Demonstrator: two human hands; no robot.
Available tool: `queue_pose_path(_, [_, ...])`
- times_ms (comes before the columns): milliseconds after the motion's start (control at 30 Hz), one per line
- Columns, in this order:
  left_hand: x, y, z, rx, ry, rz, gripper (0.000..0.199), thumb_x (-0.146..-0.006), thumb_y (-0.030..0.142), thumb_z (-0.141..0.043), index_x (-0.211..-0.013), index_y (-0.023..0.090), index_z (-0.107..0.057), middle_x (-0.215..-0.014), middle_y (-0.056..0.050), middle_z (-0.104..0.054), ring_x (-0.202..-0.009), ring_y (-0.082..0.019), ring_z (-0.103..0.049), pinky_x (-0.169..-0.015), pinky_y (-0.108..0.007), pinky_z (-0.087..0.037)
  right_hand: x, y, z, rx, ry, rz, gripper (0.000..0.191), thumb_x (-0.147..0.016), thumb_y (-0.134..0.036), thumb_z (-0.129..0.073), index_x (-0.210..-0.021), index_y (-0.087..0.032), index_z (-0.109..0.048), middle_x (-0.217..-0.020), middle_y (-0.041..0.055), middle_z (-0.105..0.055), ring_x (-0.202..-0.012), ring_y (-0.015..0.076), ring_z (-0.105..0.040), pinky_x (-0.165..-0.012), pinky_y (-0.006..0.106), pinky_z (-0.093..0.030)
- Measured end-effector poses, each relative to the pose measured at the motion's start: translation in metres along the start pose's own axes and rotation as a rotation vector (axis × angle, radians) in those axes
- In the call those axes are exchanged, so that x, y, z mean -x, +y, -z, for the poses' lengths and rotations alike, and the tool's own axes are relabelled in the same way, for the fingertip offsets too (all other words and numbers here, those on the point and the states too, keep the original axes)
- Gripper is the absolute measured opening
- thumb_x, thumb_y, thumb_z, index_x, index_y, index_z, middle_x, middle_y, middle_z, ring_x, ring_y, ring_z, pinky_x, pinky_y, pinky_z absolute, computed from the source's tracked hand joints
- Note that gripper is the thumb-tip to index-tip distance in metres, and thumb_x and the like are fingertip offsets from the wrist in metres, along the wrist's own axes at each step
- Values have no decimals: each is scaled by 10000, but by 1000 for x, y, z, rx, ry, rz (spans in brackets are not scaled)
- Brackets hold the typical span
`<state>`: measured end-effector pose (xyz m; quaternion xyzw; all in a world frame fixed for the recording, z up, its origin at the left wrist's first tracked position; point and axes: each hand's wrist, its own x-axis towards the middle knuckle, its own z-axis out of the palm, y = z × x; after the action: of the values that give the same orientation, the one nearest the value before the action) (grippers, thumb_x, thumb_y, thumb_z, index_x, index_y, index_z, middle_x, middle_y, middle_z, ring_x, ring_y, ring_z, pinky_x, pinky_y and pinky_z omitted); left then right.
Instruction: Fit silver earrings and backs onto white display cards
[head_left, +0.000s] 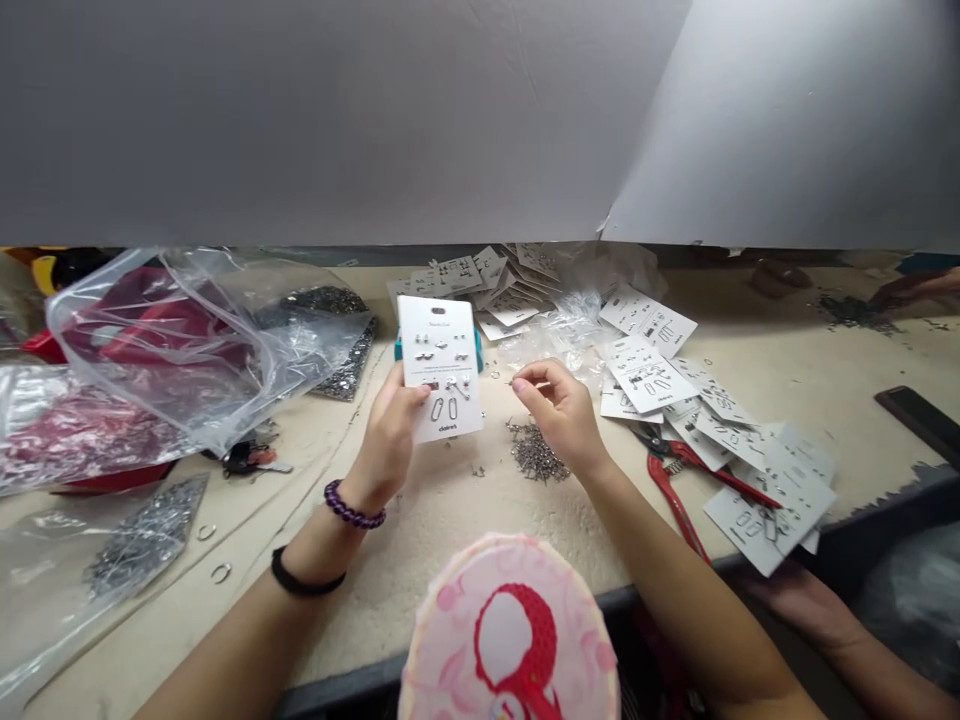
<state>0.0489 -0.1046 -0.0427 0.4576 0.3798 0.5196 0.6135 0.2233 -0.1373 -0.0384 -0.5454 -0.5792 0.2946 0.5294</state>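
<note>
My left hand point(390, 425) grips a white earring card point(442, 370) upright, thumb across its front. Rows of small metal earrings are fixed on the card, with two long oval hoops near the bottom. Behind the card, parts of a teal object point(478, 350) stick out on both sides. My right hand point(559, 410) is to the right of the card, thumb and forefinger pinched together. A tiny dark piece seems to be at the fingertips, too small to make out. Just below that hand lies a heap of small metal pieces point(538, 452) on the table.
Filled earring cards point(649, 375) are scattered at right around red-handled pliers point(679, 480). More cards point(517, 290) pile up at the back. Plastic bags point(217, 340) crowd the left. Another person's hand point(810, 605) touches a card at lower right. A pink round object point(442, 640) stands in front.
</note>
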Motion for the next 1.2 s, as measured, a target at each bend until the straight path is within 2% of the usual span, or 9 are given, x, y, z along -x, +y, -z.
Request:
queue_pose_path(133, [2,-3,-1,-65,-74,61,295,-758,230,-497,-1045,168,-522,-1029,-59,-624,-875,-204,-594,-686,-295,-483,4,-4,-2,31,74,151,50,-802,-215,-546,-801,-205,-595,-847,23,-563,-834,152,-542,-710,308,-471])
queue_pose_path(333, [7,1,-10,-180,-117,123,206,-763,240,-509,-952,158,-526,-975,-42,-622,-896,-189,-568,-729,-290,-456,8,-5,-6,164,116,307,73,-795,-184,-575,-828,-211,-635,-843,29,-569,-832,160,-551,-734,335,-478])
queue_pose_path(500, [8,2,-12,-137,-135,149,268,-775,284,-529,-1020,179,-504,-1042,-48,-597,-816,-172,-574,-614,-265,-491,10,-3,-8,215,146,378,82,-793,-166,-574,-830,-204,-637,-837,38,-581,-836,168,-552,-756,346,-473])
queue_pose_path(600, [7,2,-12,-42,-115,184,237,-806,279,-499,-1022,183,-506,-1036,-53,-589,-757,-150,-572,-530,-227,-487,10,-3,-8,93,148,283,72,-796,-183,-563,-835,-206,-618,-845,33,-584,-842,164,-552,-743,334,-475])
queue_pose_path(700, [5,4,-11,123,-80,260,187,-837,218,-442,-997,178,-530,-936,-47,-599,-680,-127,-564,-487,-210,-483,8,-3,-7,-179,114,64,61,-794,-238,-547,-825,-209,-591,-846,27,-581,-824,155,-558,-728,324,-491])
queue_pose_path(867, [3,11,-5,589,-159,526,262,-852,91,-356,-1036,121,-540,-663,-2,-518,-498,-58,-476,-442,-146,-434,1,-2,-4,-509,69,-238,83,-752,-283,-519,-757,-203,-539,-789,22,-587,-731,144,-562,-650,313,-503])
queue_pose_path(1000, [5,15,0,892,-254,622,288,-860,150,-355,-1099,100,-507,-693,-17,-499,-460,-48,-410,-383,-114,-372,2,-1,-3,-537,69,-251,65,-724,-261,-560,-737,-198,-553,-732,7,-588,-662,125,-539,-593,276,-470])
queue_pose_path(1133, [9,17,1,992,-258,660,339,-876,254,-355,-1171,133,-470,-693,-18,-482,-438,-56,-373,-355,-129,-350,5,-1,-5,-499,22,-199,63,-739,-254,-582,-767,-199,-573,-713,-6,-581,-642,116,-521,-601,272,-447])
queue_pose_path(1200, [9,18,1,995,-268,679,345,-881,268,-341,-1178,144,-466,-683,-15,-471,-431,-58,-365,-350,-133,-340,5,-1,-3,-369,-13,-173,60,-741,-258,-571,-752,-200,-564,-682,-13,-560,-615,118,-501,-588,274,-428])
